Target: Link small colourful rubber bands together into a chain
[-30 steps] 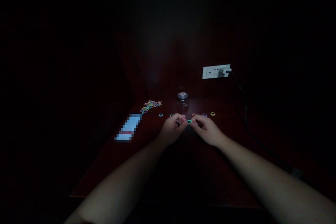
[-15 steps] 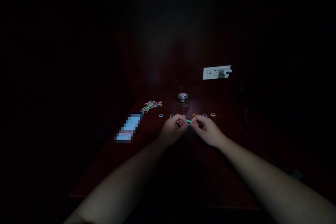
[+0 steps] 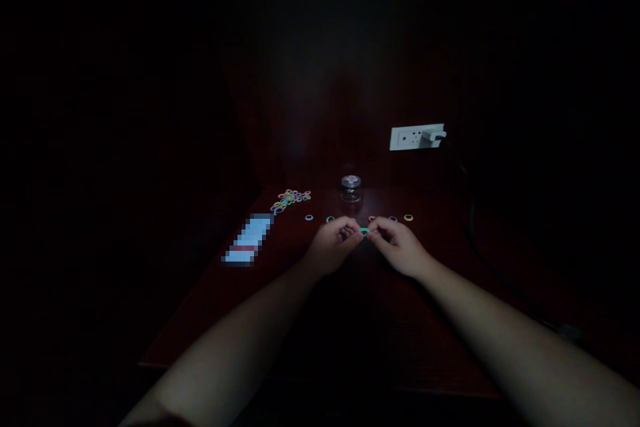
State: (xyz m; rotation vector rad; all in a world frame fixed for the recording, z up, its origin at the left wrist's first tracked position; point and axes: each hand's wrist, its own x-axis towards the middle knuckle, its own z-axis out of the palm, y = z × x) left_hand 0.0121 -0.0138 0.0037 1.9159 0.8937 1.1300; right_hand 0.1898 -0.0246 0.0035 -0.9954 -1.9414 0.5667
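Note:
A small green hair tie [image 3: 364,230] is pinched between my two hands above the dark red table. My left hand [image 3: 334,245] grips its left side with thumb and fingers, while my right hand [image 3: 401,247] grips the right side. Just beyond the hands lies a spaced row of similar ties, among them a blue one [image 3: 309,217] at the left and a yellow one [image 3: 409,217] at the right. My fingers partly cover the middle of that row. Farther left sits a heap of many-coloured hair ties [image 3: 290,198].
A clear lidded jar [image 3: 351,190] stands at the back of the table [image 3: 200,320]. At left lies a bright, blurred-out flat panel, possibly a phone [image 3: 249,240]. A wall socket [image 3: 415,137] holds a plug, and a dark cable [image 3: 483,257] runs down the right side.
The green hair tie stays between both hands and looks slightly flatter. The whole view has shifted a little, with objects appearing slightly to the right and higher.

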